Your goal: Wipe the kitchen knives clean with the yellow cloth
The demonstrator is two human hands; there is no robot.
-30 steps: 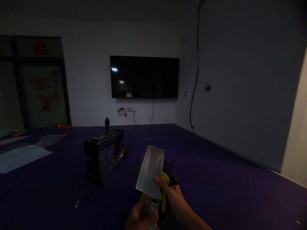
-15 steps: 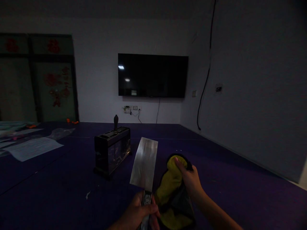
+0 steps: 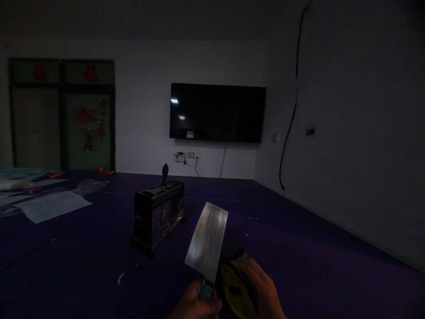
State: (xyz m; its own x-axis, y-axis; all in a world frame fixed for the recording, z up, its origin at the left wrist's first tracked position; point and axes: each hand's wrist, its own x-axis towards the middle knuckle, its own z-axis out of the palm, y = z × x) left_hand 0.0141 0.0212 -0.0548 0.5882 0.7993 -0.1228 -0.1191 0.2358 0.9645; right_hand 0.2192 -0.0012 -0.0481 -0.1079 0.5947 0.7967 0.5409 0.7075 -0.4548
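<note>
My left hand is wrapped round the handle of a cleaver, whose broad metal blade points up and away from me. Just right of the blade, my right hand grips a yellow and dark cloth, bunched and folded under the fingers. Whether the cloth touches the blade is hard to tell in the dim light. Beyond the cleaver to the left stands a dark knife block, with one black-handled tool upright in its top.
The purple table stretches to the walls. Paper sheets and a clear plastic bag lie at the left, with small orange items behind. A television hangs ahead; a black cable runs down the right wall.
My right hand has drawn the cloth down and closer to the cleaver, folding it over. The cleaver sits slightly lower and further right. The whole view has shifted a little.
</note>
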